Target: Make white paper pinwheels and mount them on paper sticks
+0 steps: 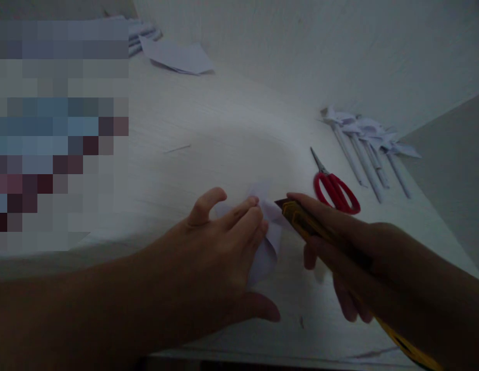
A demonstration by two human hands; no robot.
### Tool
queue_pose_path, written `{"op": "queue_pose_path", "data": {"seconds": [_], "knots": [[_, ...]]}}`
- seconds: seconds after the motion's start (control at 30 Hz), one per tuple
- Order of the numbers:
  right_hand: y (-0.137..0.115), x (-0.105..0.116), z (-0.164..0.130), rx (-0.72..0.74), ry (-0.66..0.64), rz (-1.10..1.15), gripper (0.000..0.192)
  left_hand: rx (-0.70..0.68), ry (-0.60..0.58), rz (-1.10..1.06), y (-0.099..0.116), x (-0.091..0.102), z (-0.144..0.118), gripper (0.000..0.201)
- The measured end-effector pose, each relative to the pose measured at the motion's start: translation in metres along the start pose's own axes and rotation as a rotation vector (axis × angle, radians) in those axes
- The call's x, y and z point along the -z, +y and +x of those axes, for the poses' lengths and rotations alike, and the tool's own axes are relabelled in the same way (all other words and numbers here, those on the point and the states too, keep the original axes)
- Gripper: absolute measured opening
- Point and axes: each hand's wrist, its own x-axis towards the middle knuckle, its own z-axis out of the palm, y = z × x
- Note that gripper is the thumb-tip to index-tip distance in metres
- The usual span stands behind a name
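My left hand [227,242] presses its fingertips down on a folded white paper piece [268,263], with the thumb and little finger spread apart. It covers much of the paper, whose flaps stick out above and to the right. In my right hand [378,257] is a yellow and black utility knife [303,219], gripped along its handle. Its dark blade tip is close to the paper's right flap; whether they touch I cannot tell. Red-handled scissors [332,188] lie just beyond the right hand, their points facing away.
Several rolled-paper sticks with folded tops [366,139] lie at the right by the wall. A thin pin [177,149] rests left of centre. White paper sheets [179,55] and more paper rolls [146,31] are at the back left. The left side is blurred out.
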Motion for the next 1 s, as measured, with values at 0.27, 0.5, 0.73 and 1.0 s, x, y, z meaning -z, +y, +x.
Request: {"op": "queue_pose_path", "data": {"seconds": [0.27,0.5,0.73,1.0], "knots": [[-0.018,-0.004,0.003,0.018,-0.023,-0.003,0.028,-0.020,-0.014,-0.006,-0.001,0.003,0.002,0.050],[-0.017,-0.008,0.005,0.030,-0.006,-0.014,0.028,-0.045,0.012,-0.006,-0.002,0.003,0.004,0.053],[-0.018,-0.007,0.009,0.008,-0.040,-0.003,0.027,-0.031,-0.001,-0.016,-0.002,0.001,0.001,0.051],[-0.015,-0.004,0.009,-0.023,-0.115,0.105,0.030,-0.042,0.001,0.001,-0.002,0.002,0.002,0.052]]}}
